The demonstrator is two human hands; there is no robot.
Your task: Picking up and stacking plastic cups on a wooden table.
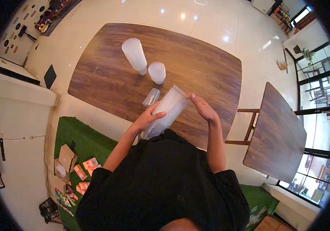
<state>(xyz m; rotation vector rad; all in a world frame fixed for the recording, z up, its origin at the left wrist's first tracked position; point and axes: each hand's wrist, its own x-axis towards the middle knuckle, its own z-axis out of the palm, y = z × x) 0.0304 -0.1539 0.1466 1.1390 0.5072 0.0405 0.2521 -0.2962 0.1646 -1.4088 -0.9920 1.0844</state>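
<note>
A long nested stack of clear plastic cups lies tilted in front of my chest, its open rims toward the upper right. My left hand is closed around the stack's lower left side, thumb across the top. At the upper right end, my right hand reaches to the rims with its fingers stretched out, the fingertips touching or just beside the outermost rim. One clear cup lies on its side left of the stack. Farther off are a tall stack of whitish cups and a shorter stack.
The brown wooden table has rounded corners and spans the area before me. A second wooden table is to the right. On green turf at left lie an open cardboard box and several orange-and-white packets.
</note>
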